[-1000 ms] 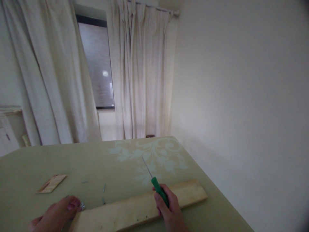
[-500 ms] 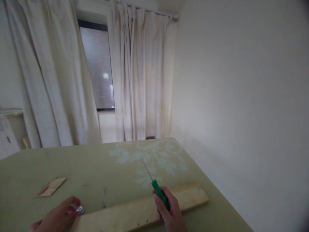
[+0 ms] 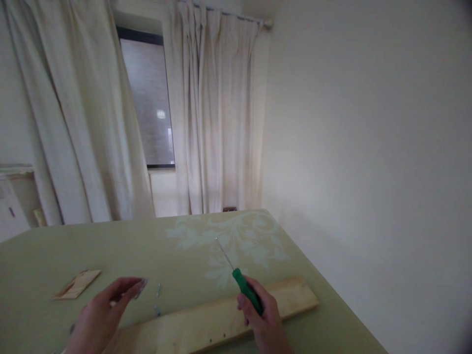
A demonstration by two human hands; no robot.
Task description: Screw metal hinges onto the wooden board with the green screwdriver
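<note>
My right hand [image 3: 262, 312] is wrapped round the green handle of a screwdriver [image 3: 243, 286], its thin shaft pointing up and away over the table. Below that hand lies a long pale wooden board [image 3: 199, 324] with small dark holes along its near side. My left hand [image 3: 106, 309] pinches a small shiny metal piece [image 3: 140, 287] between thumb and fingertips, above the table beyond the board's left end. Its exact kind is too small to tell. Just right of it lie a screw [image 3: 158, 289] and another small metal piece [image 3: 157, 310] close to the board's far edge.
A small flat wooden piece [image 3: 78, 285] lies at the left on the green table [image 3: 121, 246]. White curtains [image 3: 221, 123] hang by a window behind the table. A plain wall [image 3: 361, 147] rises along the right side.
My left hand has moved up and to the right with the small metal piece, away from the board's left end. My right hand and the screwdriver have barely shifted.
</note>
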